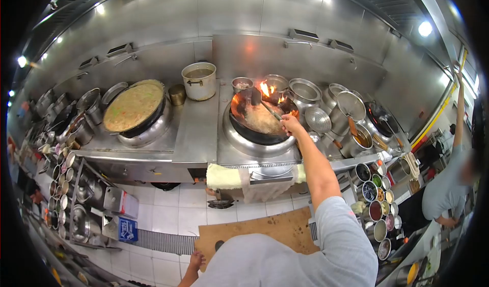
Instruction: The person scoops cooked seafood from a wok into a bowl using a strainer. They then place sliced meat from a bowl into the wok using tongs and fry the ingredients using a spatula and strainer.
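My right hand (289, 125) grips the handle of a wok ladle (253, 97), its dark head near the far left side of the wok. Steaming pale food (264, 120) lies in the black wok (260, 136) on the burner. Flames (267, 88) rise at the wok's far rim. My left hand (197, 259) hangs low by my side, fingers loosely bent and apart, with nothing seen in it. It is over the brown floor mat (254, 231), away from the stove.
Left of the wok stand a tall pot (199, 81) and a large wok full of pale soup (133, 106). A perforated skimmer (318, 120) and strainer (351, 106) are on the right. Several seasoning containers (375, 210) line the right side, where another person (443, 195) stands. A folded towel (224, 177) lies on the stove edge.
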Tool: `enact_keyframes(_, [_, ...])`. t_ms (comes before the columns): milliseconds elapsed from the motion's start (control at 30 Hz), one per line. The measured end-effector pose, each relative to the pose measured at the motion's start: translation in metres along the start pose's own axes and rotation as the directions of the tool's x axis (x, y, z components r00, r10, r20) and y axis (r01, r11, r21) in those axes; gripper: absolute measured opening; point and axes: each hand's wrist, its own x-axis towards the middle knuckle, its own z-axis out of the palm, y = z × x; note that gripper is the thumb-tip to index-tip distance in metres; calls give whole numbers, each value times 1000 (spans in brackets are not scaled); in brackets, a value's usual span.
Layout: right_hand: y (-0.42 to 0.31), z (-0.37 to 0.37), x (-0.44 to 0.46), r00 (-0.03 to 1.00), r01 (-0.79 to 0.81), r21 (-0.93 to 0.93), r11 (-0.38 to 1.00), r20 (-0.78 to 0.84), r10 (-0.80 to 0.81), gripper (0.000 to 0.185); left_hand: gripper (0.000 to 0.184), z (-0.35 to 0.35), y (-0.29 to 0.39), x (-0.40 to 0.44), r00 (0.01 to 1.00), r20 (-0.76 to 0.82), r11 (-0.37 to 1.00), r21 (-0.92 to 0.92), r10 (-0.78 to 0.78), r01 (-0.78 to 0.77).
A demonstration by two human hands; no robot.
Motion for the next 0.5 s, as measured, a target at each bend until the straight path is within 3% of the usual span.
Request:
enact_keyframes(33, [-3,2,2,999,-36,-43,998,25,37,36,35,-3,-3,0,1000,-4,1000,-1,-1,1])
enact_keyframes(100, [-21,-1,-12,996,29,-455,890,-65,-66,33,35,-8,-12,2,1000,-15,998,-60,-9,8])
enact_keyframes(133, [-25,-2,-19,955,191,-654,732,-48,-292,28,34,-10,-17,2,999,-19,996,-80,-30,29])
enact_keyframes(167, [-30,-2,-25,956,190,-664,723,-42,-289,28,34,-12,-23,2,999,-12,995,-91,-39,38])
enact_keyframes(233, [-37,0,-39,883,273,-785,555,-25,-470,26,33,-17,-39,2,997,36,978,-195,-67,73])
enact_keyframes(300, [-41,10,-45,910,276,-726,629,-12,-414,26,33,-12,-35,-12,998,-2,989,-132,-66,65])
enact_keyframes(367, [-36,24,-38,996,77,-273,959,-15,-85,27,30,-11,-25,-25,996,24,992,90,-89,86])
enact_keyframes(433, [-33,36,-36,999,53,-267,962,7,-53,31,27,-9,-21,-32,997,28,988,145,-67,63])
enact_keyframes(500, [-42,51,-50,968,154,-626,764,-61,-245,34,25,-19,-34,-20,999,19,992,120,-38,36])
